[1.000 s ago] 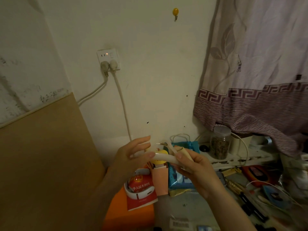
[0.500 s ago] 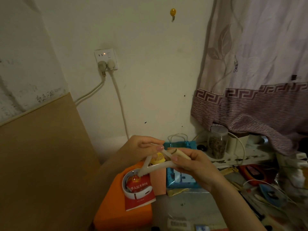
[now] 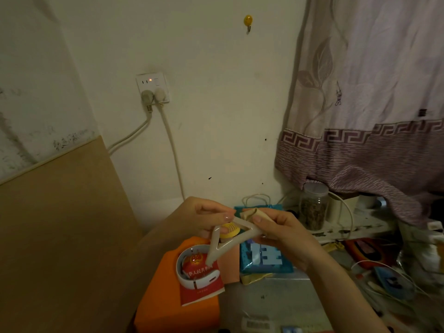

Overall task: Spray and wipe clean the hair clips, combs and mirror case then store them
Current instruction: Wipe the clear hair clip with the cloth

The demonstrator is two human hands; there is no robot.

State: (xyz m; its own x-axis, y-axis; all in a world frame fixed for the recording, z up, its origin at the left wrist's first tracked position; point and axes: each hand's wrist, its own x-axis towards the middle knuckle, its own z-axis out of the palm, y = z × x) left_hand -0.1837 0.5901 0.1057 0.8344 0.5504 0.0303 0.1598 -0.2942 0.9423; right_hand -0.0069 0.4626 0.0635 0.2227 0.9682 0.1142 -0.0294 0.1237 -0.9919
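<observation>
The curtain point(image 3: 365, 111) fills the right of the room, mauve with a key-pattern band, hanging down over a cluttered ledge; the pale wall beside it carries a socket point(image 3: 153, 87) with two plugs and a small yellow hook point(image 3: 248, 20) higher up, and a brown board point(image 3: 60, 224) leans across the lower left. Below sit an orange box point(image 3: 165, 296) with a red booklet point(image 3: 203, 282) and a white band point(image 3: 192, 272) on it, a blue bag point(image 3: 264, 258) just beside, and a glass jar point(image 3: 313, 206) on the ledge. In front of all this both hands hold a cream triangular hair clip point(image 3: 223, 241) in the air above the box. A second ago the clip lay nearly level between the hands; now it has swung so one corner points down toward the booklet and its open frame faces the camera. The left hand point(image 3: 201, 217) has closed from spread fingers to a narrow pinch on the upper edge, while the right hand point(image 3: 281, 234) grips the clip's right corner and also keeps a folded beige cloth point(image 3: 252, 213) tucked under its fingers. That turn suggests the wiping is going side by side round the frame — this clip is probably mid-clean, not ready for storing. No spray bottle, combs or mirror case can be made out in the dim clutter, so most of the task likely remains.
</observation>
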